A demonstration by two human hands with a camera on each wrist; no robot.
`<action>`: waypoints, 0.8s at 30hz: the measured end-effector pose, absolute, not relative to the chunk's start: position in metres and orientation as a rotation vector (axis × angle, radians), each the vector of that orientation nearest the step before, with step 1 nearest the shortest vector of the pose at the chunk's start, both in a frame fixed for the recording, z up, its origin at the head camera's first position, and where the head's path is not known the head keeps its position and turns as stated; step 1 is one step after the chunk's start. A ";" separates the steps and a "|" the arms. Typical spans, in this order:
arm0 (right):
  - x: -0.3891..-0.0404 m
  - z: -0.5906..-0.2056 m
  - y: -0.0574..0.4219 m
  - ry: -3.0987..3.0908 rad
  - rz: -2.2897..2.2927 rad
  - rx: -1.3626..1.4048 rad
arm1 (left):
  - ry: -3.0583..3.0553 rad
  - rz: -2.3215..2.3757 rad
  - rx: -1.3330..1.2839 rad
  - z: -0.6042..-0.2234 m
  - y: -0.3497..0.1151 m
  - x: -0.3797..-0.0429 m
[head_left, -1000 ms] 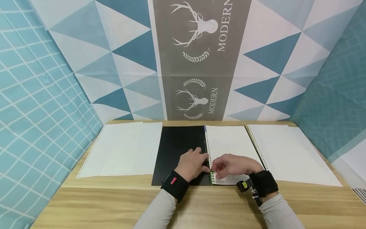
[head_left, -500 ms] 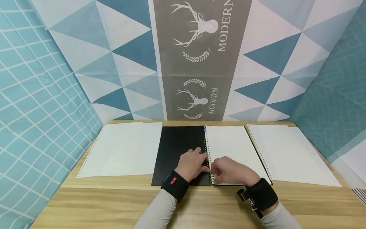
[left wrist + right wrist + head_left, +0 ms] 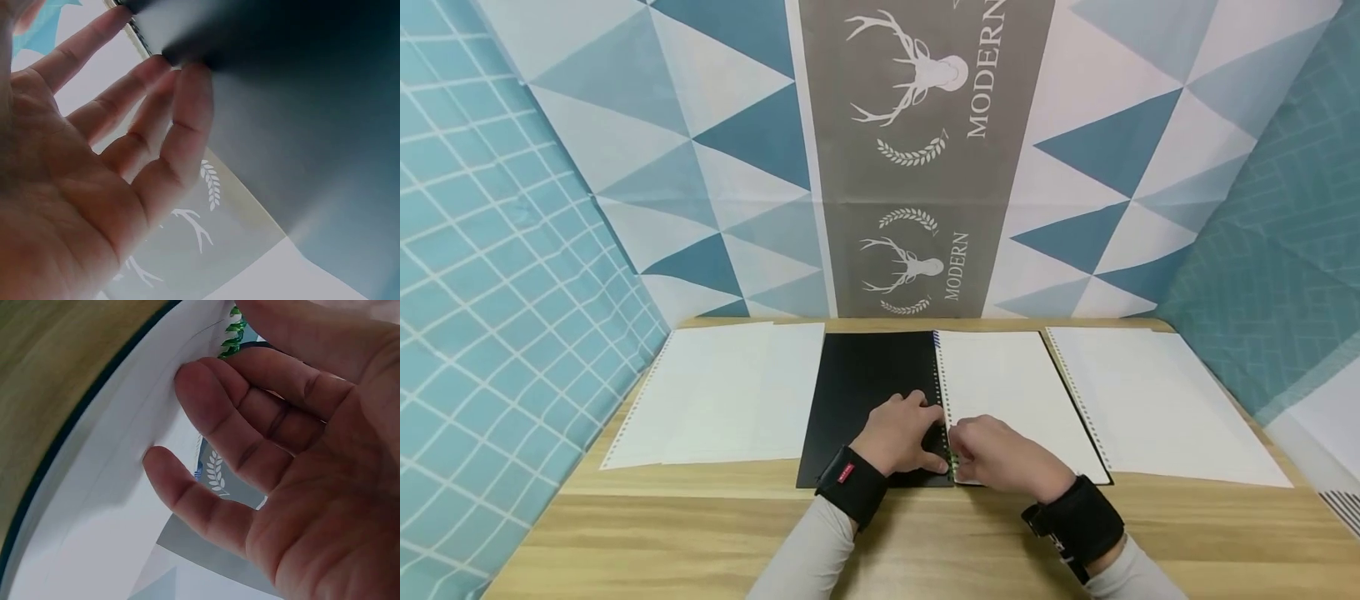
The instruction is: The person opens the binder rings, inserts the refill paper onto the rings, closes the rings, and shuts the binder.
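Note:
An open ring-hole notebook lies in the middle, its black cover [image 3: 868, 367] to the left and white ruled pages [image 3: 1000, 367] to the right. At the near end of the spine sits a green binding coil [image 3: 233, 334]; a blue coil [image 3: 937, 338] shows at the far end. My left hand [image 3: 898, 433] rests its fingertips on the cover beside the spine, fingers spread. My right hand [image 3: 1000, 454] pinches at the green coil with thumb and index finger, while its other fingertips [image 3: 165, 465] touch the page. In the head view this hand covers most of that coil.
Loose white punched sheets [image 3: 715, 392] lie on the left of the wooden table [image 3: 700, 542]. More punched sheets [image 3: 1157, 400] lie on the right, close to the notebook's edge. Patterned cloth [image 3: 745, 167] hangs behind and along both sides.
My right hand has rolled over at the green coil, its wrist turning so the back of the hand faces up more. The left thumb has slid slightly toward the near edge.

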State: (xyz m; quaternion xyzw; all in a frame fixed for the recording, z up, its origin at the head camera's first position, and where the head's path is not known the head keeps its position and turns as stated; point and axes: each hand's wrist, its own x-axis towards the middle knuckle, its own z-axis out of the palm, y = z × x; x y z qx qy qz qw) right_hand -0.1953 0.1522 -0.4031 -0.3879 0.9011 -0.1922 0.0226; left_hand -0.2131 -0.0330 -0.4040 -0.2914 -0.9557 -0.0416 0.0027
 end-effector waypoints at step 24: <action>-0.189 -0.412 0.157 2.924 -0.520 -1.239 | -2.975 -0.082 -0.966 -0.404 -0.021 -0.201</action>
